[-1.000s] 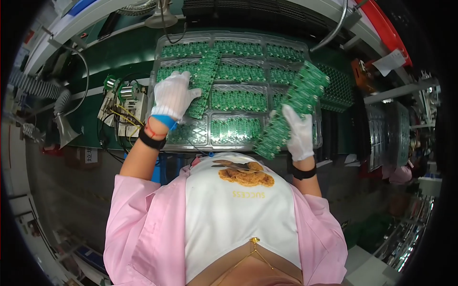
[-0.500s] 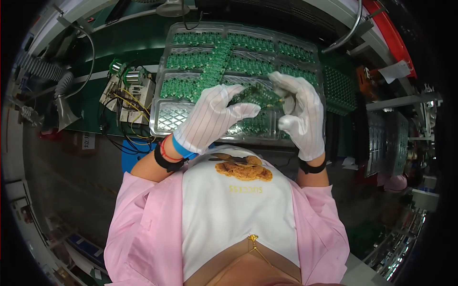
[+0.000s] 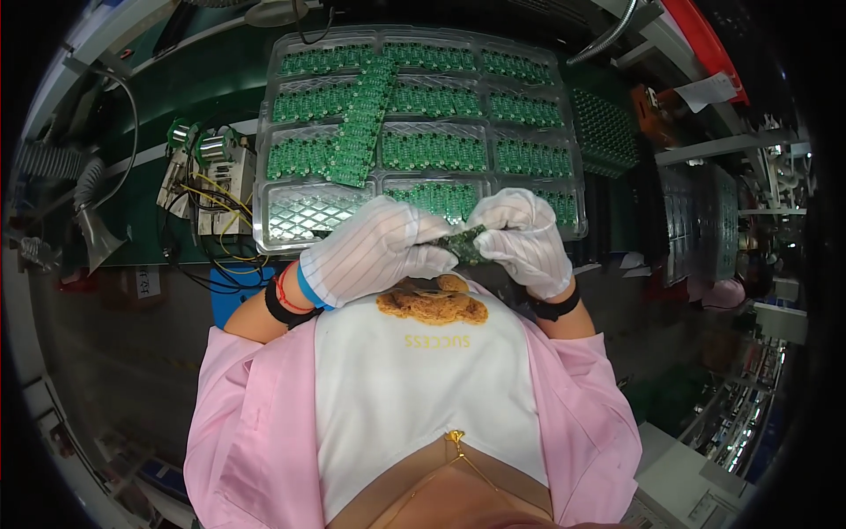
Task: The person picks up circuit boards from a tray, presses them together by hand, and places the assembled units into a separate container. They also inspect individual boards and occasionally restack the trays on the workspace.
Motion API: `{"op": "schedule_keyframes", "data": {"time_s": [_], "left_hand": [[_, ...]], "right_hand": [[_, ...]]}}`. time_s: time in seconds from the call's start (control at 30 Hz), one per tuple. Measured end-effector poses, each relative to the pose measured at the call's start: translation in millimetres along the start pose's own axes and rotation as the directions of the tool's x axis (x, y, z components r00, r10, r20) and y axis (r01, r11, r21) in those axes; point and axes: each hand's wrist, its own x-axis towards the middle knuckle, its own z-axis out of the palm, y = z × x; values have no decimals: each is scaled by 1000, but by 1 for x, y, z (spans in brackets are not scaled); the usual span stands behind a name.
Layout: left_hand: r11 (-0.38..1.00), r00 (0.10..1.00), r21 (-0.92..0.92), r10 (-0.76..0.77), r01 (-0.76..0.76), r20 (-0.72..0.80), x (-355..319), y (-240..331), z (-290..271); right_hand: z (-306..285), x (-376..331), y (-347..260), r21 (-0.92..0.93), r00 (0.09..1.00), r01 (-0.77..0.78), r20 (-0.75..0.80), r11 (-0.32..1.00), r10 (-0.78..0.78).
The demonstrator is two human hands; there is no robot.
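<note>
In front of my chest, a dark green circuit board [image 3: 469, 249] spans the gap between my gloved hands. My left hand [image 3: 374, 245] pinches its left end, thumb and fingers closed. Gripping the right end is my right hand [image 3: 524, 240], its fingers curled in. Much of the board is covered by the gloves. Just beyond lies a clear plastic tray [image 3: 304, 212] with several compartments, most of them filled with rows of small green circuit boards [image 3: 432, 150]. A long green board strip [image 3: 359, 128] lies slantwise across the tray.
Left of the tray stands a test fixture [image 3: 227, 181] with metal cylinders and loose wires. A stack of green boards [image 3: 604, 132] sits to the right. Overhead are a metal gooseneck [image 3: 608, 37] and a red bin [image 3: 705, 48]; a funnel-ended hose [image 3: 99, 231] hangs far left.
Both hands have come down toward my chest with the circuit board. The right hand's fingers, spread before, are now closed on it. The whole view has shifted slightly.
</note>
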Motion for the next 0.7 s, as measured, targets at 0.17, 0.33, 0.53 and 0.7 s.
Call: {"op": "schedule_keyframes", "data": {"time_s": [0.17, 0.33, 0.53, 0.7], "left_hand": [[943, 984, -332, -75, 17, -162, -8, -4, -23], [951, 648, -128, -285, 280, -706, -55, -9, -77], [692, 256, -707, -664, -145, -703, -91, -22, -97], [771, 413, -575, -634, 273, -654, -122, -15, -100]], "right_hand": [[3, -15, 14, 642, 895, -267, -111, 719, 432], [14, -64, 98, -349, 811, -536, -466, 769, 354], [46, -50, 94, -420, 738, -659, -525, 624, 425], [46, -43, 83, -567, 737, -663, -606, 488, 298]]}}
